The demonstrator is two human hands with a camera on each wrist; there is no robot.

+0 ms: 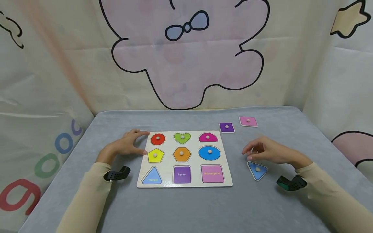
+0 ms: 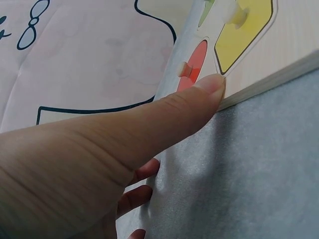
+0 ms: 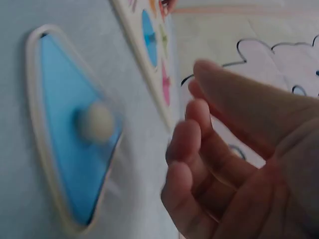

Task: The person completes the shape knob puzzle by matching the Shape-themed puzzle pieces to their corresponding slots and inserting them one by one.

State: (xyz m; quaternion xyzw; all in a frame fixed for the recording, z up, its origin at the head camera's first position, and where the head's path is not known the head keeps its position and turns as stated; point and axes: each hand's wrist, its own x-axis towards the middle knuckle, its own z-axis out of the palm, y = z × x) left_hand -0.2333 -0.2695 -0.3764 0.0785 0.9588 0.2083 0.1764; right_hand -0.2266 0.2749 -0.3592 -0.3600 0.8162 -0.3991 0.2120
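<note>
A white wooden peg puzzle board (image 1: pixel 169 161) lies on the table. My left hand (image 1: pixel 124 146) is at its left side, the straight thumb (image 2: pixel 209 87) touching the edge beside the yellow pentagon (image 2: pixel 244 32) and the index finger reaching the upper left corner. Over the table, right of the board, my right hand (image 1: pixel 269 150) hovers with loosely bent fingers and nothing in them. Just below it lies a blue triangle piece (image 1: pixel 257 171) with a round knob; the right wrist view shows this triangle (image 3: pixel 65 134) apart from the fingers.
A purple square piece (image 1: pixel 223 128) and a pink rectangle piece (image 1: pixel 244 122) lie beyond the board's upper right corner. Knobbed pieces fill the board's upper two rows; its bottom row shows printed recesses (image 1: pixel 182 179). Grey cloth (image 1: pixel 180 210) covers the table, and a printed curtain (image 1: pixel 186 64) hangs behind.
</note>
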